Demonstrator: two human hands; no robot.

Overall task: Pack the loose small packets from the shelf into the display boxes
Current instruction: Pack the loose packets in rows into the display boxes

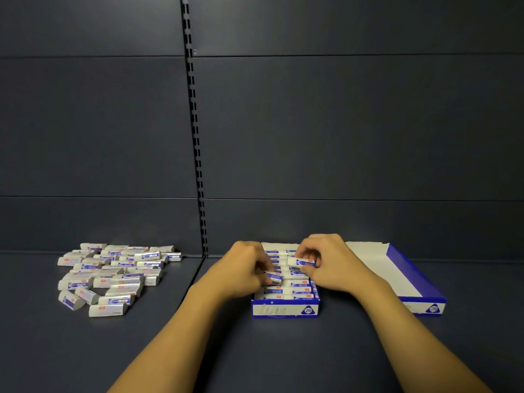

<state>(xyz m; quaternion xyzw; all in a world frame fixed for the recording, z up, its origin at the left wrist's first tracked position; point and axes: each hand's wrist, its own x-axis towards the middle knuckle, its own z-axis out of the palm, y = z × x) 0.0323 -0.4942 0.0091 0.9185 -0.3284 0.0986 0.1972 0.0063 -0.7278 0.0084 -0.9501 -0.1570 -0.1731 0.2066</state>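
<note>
Glossy wrapped packets [113, 276], cardboard display boxes [285, 309], matt shelf [312, 350].

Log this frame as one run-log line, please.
stage: packing | right hand: pinches packet over filled box | left hand: grips packet inside | second box: empty | loose pile: shelf left

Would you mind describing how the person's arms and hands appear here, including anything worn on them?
Both forearms come in bare from the bottom edge, with no sleeves in view. The left hand and the right hand wear no gloves, and no rings, watch or wristband show. Any clothing further up lies outside the frame.
</note>
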